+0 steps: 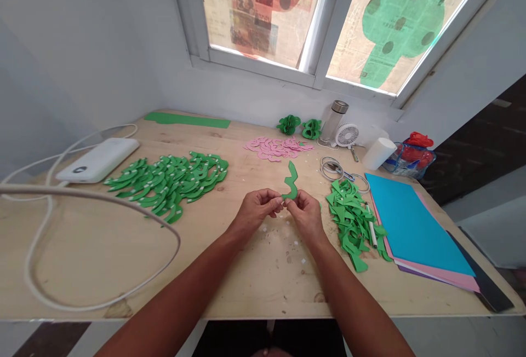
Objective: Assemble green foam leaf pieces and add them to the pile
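Wavy green paper (291, 188) is pinched at its lower end by the left hand (258, 204) and right hand (307, 213), over the table (255, 286). Two green paper rosettes (289, 124) look finished, while the white-tabbed green pieces (164, 177) seem prepared but unassembled.
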`<state>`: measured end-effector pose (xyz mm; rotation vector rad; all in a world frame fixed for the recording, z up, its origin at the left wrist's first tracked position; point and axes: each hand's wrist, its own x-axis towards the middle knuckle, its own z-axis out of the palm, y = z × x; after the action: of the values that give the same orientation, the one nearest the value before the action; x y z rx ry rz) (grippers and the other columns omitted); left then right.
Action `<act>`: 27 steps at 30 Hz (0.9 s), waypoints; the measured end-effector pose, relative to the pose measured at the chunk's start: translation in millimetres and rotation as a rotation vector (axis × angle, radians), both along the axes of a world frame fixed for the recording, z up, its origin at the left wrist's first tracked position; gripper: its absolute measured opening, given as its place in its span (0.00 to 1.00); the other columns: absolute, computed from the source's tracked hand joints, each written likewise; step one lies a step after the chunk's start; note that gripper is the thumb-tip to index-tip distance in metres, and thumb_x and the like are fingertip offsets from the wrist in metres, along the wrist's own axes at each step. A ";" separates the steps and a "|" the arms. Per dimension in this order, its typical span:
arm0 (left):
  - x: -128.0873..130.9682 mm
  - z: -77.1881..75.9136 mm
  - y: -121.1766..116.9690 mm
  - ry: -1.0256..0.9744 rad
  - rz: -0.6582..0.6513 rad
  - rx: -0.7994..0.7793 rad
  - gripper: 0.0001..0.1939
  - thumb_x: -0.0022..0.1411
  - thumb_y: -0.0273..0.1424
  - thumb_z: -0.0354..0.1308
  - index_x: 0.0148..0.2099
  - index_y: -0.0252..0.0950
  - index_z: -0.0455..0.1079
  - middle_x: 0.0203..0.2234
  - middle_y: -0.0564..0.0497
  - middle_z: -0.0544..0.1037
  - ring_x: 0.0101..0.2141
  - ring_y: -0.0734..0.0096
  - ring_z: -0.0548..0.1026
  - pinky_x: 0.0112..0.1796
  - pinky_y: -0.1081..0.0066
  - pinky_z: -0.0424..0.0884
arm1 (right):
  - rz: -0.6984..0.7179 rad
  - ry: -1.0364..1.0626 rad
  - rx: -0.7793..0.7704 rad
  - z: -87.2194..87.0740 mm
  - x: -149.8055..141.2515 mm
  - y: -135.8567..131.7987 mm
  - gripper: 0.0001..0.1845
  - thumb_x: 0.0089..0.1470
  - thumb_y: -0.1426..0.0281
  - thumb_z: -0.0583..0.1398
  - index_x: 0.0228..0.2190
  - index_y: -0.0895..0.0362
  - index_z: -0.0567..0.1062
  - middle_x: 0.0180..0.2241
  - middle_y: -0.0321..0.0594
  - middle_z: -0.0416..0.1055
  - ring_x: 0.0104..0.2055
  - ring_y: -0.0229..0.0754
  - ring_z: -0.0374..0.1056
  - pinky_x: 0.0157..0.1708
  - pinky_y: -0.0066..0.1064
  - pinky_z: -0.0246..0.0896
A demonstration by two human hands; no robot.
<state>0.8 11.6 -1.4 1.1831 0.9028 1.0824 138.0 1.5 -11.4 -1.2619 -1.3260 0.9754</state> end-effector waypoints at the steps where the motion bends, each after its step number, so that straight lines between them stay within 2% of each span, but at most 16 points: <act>1: -0.2 -0.4 0.3 -0.005 -0.004 -0.002 0.08 0.49 0.34 0.61 0.27 0.33 0.71 0.18 0.53 0.72 0.22 0.75 0.68 0.25 0.75 0.65 | 0.004 0.021 -0.009 0.3 -0.2 0.1 0.07 0.44 0.67 0.58 0.24 0.58 0.70 0.22 0.34 0.67 0.24 0.35 0.60 0.23 0.25 0.53; 9: -4.2 -0.9 2.4 -0.094 -0.100 -0.081 0.11 0.48 0.36 0.63 0.26 0.32 0.69 0.20 0.52 0.72 0.22 0.76 0.68 0.26 0.74 0.65 | 0.102 0.263 -0.054 12.1 -1.3 -4.1 0.04 0.42 0.69 0.60 0.22 0.58 0.71 0.20 0.32 0.66 0.23 0.34 0.59 0.25 0.25 0.53; 15: -5.9 1.6 1.6 -0.162 -0.187 -0.149 0.15 0.46 0.39 0.64 0.26 0.32 0.69 0.21 0.51 0.73 0.24 0.74 0.68 0.26 0.73 0.66 | 0.108 0.356 -0.092 14.8 -2.2 -5.3 0.03 0.42 0.71 0.60 0.22 0.58 0.72 0.20 0.33 0.68 0.23 0.33 0.59 0.25 0.25 0.53; 22: -5.1 1.3 0.5 -0.173 -0.183 -0.160 0.15 0.47 0.39 0.64 0.26 0.32 0.69 0.21 0.51 0.72 0.24 0.74 0.69 0.26 0.73 0.66 | 0.118 0.442 -0.125 13.0 -1.5 -4.5 0.03 0.41 0.71 0.61 0.23 0.59 0.73 0.20 0.33 0.67 0.22 0.32 0.57 0.25 0.25 0.51; 27: -7.5 2.8 0.4 -0.186 -0.130 -0.163 0.14 0.49 0.39 0.62 0.28 0.32 0.70 0.21 0.50 0.72 0.24 0.74 0.69 0.26 0.73 0.66 | 0.095 0.405 -0.129 14.0 -1.0 -4.4 0.05 0.40 0.71 0.61 0.24 0.59 0.74 0.20 0.33 0.68 0.22 0.32 0.58 0.24 0.25 0.51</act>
<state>-6.7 12.0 1.4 0.9757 0.7443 0.9772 136.9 -2.9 2.6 -1.0318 -1.0249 1.3222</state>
